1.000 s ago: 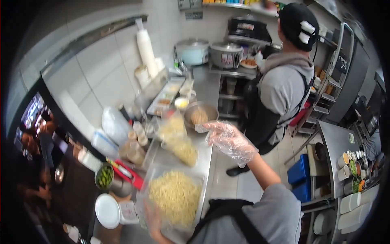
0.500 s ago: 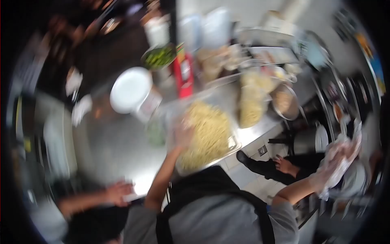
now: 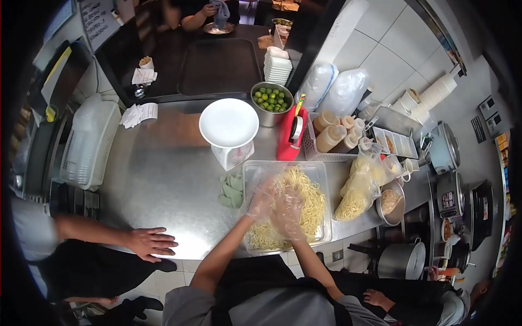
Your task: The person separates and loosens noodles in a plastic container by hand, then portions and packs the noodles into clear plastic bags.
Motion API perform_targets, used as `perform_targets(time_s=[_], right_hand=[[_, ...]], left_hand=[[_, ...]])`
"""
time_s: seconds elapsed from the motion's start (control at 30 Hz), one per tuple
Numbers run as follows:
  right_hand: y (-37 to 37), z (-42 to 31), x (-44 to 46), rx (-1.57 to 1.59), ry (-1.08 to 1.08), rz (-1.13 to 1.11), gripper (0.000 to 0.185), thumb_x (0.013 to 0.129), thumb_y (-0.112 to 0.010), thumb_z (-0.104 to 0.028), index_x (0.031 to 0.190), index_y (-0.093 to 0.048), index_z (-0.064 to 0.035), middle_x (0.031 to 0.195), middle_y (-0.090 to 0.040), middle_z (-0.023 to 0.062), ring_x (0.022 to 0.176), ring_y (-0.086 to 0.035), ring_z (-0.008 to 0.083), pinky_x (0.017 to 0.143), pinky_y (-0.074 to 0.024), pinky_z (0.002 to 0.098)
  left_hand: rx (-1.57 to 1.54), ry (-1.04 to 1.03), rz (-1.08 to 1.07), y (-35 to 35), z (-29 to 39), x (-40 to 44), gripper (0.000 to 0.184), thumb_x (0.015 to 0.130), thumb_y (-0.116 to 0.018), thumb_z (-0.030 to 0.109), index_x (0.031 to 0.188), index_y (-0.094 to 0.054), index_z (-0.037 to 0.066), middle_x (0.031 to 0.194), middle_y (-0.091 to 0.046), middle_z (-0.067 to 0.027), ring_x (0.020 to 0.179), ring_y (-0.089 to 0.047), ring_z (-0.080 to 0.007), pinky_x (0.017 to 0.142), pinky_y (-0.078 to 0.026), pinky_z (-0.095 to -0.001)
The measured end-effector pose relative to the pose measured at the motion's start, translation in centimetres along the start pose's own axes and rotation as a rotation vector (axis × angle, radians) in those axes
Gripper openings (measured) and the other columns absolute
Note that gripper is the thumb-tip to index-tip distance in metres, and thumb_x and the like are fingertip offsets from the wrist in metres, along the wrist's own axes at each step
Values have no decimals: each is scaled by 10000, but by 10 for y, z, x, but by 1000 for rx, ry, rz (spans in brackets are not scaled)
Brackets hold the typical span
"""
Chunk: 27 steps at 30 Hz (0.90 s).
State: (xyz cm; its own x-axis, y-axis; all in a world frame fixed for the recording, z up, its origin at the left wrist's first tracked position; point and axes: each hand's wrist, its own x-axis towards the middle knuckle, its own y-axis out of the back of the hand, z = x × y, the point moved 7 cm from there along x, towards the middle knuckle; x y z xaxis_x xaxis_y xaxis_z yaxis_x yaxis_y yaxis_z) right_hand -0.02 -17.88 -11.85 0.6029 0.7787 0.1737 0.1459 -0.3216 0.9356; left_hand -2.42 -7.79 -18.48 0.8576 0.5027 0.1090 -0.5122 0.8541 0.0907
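A clear plastic tub (image 3: 328,228) of yellow noodles (image 3: 307,204) sits at the counter's front edge. Both my hands wear clear plastic gloves and are close together over the noodles. My left hand (image 3: 262,201) is at the tub's left part, its fingers blurred and partly hidden. Beside it, my right hand (image 3: 288,214) reaches forward with its fingers stretched out over the noodles; no held thing shows in it. Left of the tub lies a crumpled green cloth (image 3: 231,191). Behind stands a white scale (image 3: 229,124) with a round plate.
A red tape dispenser (image 3: 289,138), a pot of green limes (image 3: 270,103) and a basket of sauce bottles (image 3: 330,136) stand behind the tub. Bagged noodles (image 3: 352,198) and a metal bowl (image 3: 391,204) are to the right. A co-worker's hand (image 3: 152,243) rests at the counter's left edge.
My right hand, raised far out to the right in its loose glove, has come in over the noodles beside my left hand. The view has turned and sharpened.
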Motion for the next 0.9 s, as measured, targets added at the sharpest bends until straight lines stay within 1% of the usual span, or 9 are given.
perform_targets(time_s=[0.23, 0.43, 0.5, 0.6, 0.7, 0.77, 0.8, 0.87, 0.9], right_hand=[[-10, 10, 2, -153, 63, -78, 762, 746, -616, -360, 1403, -316, -118, 1486, -134, 234, 1344, -85, 482, 1033, -121, 599], [25, 30, -3, -74, -131, -463, 901, 733, -632, -487, 1451, -205, -149, 1492, -123, 224, 1364, -104, 444, 1074, -135, 560], [40, 35, -11, -41, -141, -421, 900, 731, -649, -432, 1450, -188, -148, 1475, -151, 255, 1345, -155, 454, 1085, -123, 537], [50, 60, -24, -44, 146, -80, 967, 728, -669, -364, 1463, -66, -189, 1482, -126, 256, 1301, -269, 448, 1042, -238, 530], [106, 55, -29, 702, 144, 97, 1048, 733, -671, -269, 1451, 92, -253, 1505, -76, 215, 1219, -413, 390, 916, -416, 458], [127, 59, -29, 1306, 80, 52, 1091, 743, -660, -174, 1423, 185, -292, 1520, -46, 171, 1139, -504, 325, 808, -496, 360], [134, 62, -23, 1528, 133, 2, 1113, 750, -653, -116, 1404, 228, -308, 1527, -31, 144, 1090, -544, 286, 750, -517, 298], [150, 47, -6, 1645, 37, -128, 1254, 669, -792, -291, 1417, 213, -242, 1524, -45, 106, 1042, -530, 237, 782, -510, 291], [149, 43, -5, 1569, 82, -128, 1212, 680, -784, -274, 1433, 165, -231, 1516, -91, 97, 1013, -534, 208, 789, -505, 291]], left_hand=[[202, -90, -26, -2, 14, 0, 431, 917, -501, 194, 1308, -441, 23, 1281, -507, -150, 1178, -484, -270, 994, -365, -351], [519, -224, -43, -9, 13, -2, 471, 896, -510, 270, 1296, -449, 29, 1261, -500, -195, 1168, -478, -329, 1008, -351, -389], [702, -390, 62, -10, 29, -9, 480, 877, -512, 313, 1276, -472, 50, 1178, -538, -218, 1149, -464, -369, 1029, -329, -402], [844, -138, -216, -8, 36, 3, 554, 885, -508, 351, 1358, -380, 93, 1283, -475, -201, 1198, -445, -340, 1053, -295, -394], [316, -98, -173, 15, 117, -8, 704, 897, -472, 457, 1449, -178, 133, 1428, -324, -164, 1253, -409, -293, 1079, -255, -420], [-491, -105, -316, 18, 128, -7, 876, 843, -477, 602, 1466, 14, 232, 1488, -196, -154, 1272, -354, -414, 1054, -280, -518], [-644, -28, -344, 15, 140, -12, 886, 830, -474, 624, 1462, 30, 259, 1492, -173, -155, 1270, -344, -435, 1049, -283, -532], [-937, 108, -381, 9, 175, -22, 908, 802, -467, 667, 1452, 60, 314, 1501, -127, -157, 1265, -324, -477, 1039, -289, -561], [-970, 139, -450, 1, 176, -28, 899, 798, -466, 672, 1449, 52, 332, 1496, -136, -164, 1264, -325, -478, 1035, -296, -559]])
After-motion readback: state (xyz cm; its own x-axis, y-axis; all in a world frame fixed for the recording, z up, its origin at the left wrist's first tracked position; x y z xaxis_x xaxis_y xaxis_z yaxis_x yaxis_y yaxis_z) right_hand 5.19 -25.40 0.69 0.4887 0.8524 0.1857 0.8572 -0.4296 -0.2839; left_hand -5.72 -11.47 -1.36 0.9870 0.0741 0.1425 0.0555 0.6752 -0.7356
